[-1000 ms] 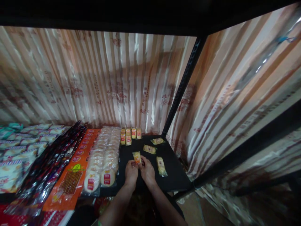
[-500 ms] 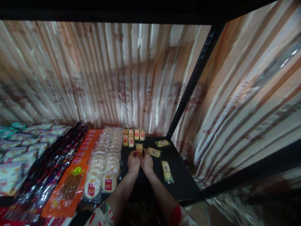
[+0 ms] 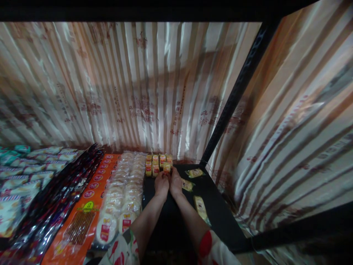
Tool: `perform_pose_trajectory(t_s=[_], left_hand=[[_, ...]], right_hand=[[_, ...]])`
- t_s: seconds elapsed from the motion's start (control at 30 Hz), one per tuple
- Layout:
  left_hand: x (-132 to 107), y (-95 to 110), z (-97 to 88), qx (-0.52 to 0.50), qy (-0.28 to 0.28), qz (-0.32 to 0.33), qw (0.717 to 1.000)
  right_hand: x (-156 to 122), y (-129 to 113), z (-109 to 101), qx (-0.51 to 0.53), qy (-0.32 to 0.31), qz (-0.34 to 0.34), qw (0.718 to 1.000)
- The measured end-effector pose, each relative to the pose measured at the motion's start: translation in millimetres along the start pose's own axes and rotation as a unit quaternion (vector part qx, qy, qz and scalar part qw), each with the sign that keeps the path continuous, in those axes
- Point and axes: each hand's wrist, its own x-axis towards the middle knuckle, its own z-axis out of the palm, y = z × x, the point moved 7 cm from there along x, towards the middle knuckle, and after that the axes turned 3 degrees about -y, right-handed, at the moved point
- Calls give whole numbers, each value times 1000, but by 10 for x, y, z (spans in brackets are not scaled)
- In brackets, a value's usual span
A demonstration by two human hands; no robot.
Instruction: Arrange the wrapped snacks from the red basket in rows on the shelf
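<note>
Between my two hands is a small yellow wrapped snack cake (image 3: 167,166), upright at the front right of a block of similar packs. My left hand (image 3: 161,185) closes on its left side and my right hand (image 3: 175,181) on its right. Several wrapped cakes (image 3: 152,168) stand in two rows just behind and to the left. Three more packs lie flat on the black shelf (image 3: 162,228): one pack (image 3: 188,184) partly behind my right hand, another pack (image 3: 194,172) farther back, and a third pack (image 3: 201,208) nearer, by my right forearm.
Left of the cakes are clear bags of round white crackers (image 3: 129,191), an orange snack packet (image 3: 79,221), dark shiny packets (image 3: 55,198) and white snack bags (image 3: 19,195). A black post (image 3: 234,92) rises at the back right. Striped plastic sheeting (image 3: 154,81) hangs behind.
Both hands have moved the held cake away from me, up to the block's front row. The view has shifted slightly, and the flat packs lie as before.
</note>
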Motion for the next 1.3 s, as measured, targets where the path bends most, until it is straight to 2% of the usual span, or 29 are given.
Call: perform_pose_trajectory(t_s=[0.23,0.43,0.63,0.8,1.0,1.3], left_hand=[[90,137,-1,160,-9,19,987],[4,262,-79,244,-3,46,969],[-54,260,-152,273,15,74,959],[-23,200,-166,289,32,102,951],[-5,164,-162,292,28,118,949],[-85,188,-156,315,40,154,936]], right_hand=[[177,11,109,-1,-46,34,998],[229,-8,161,14,-70,40,997],[291,38,252,-35,-73,48,996],[325,31,293,-60,-52,18,997],[314,10,351,-62,-53,11,997],[267,67,316,-78,-14,-6,997]])
